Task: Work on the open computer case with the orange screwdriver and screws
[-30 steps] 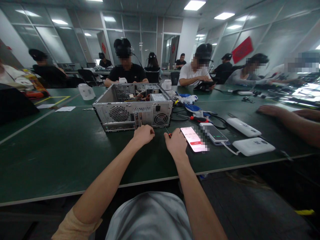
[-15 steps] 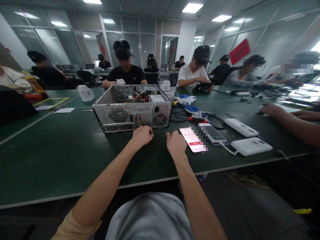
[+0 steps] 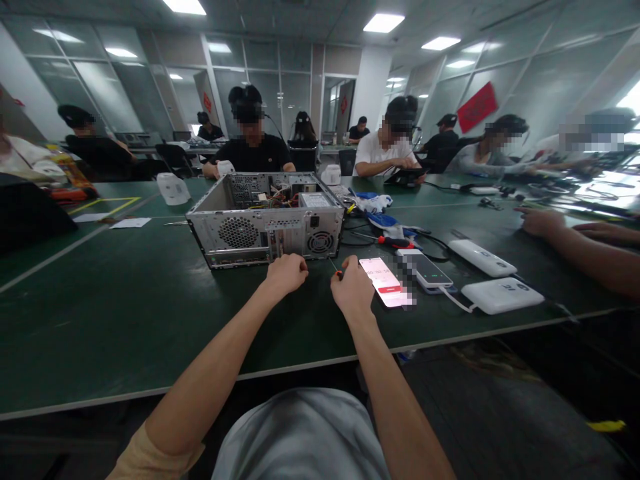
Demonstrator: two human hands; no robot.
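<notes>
On the green table (image 3: 125, 333) sits the open-topped case (image 3: 290, 230), vents facing me. Apart from each other, my left hand (image 3: 286, 274) curls by its lower edge (whether it pinches anything, I cannot tell) and my right hand (image 3: 353, 288) clasps a screwdriver (image 3: 339, 273) near the phone (image 3: 381, 283).

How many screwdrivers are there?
2 clear ones: an orange-handled screwdriver in the right hand and a red-handled screwdriver right of the computer case. A thin rod left of the case may be another; more may be hidden.
</notes>
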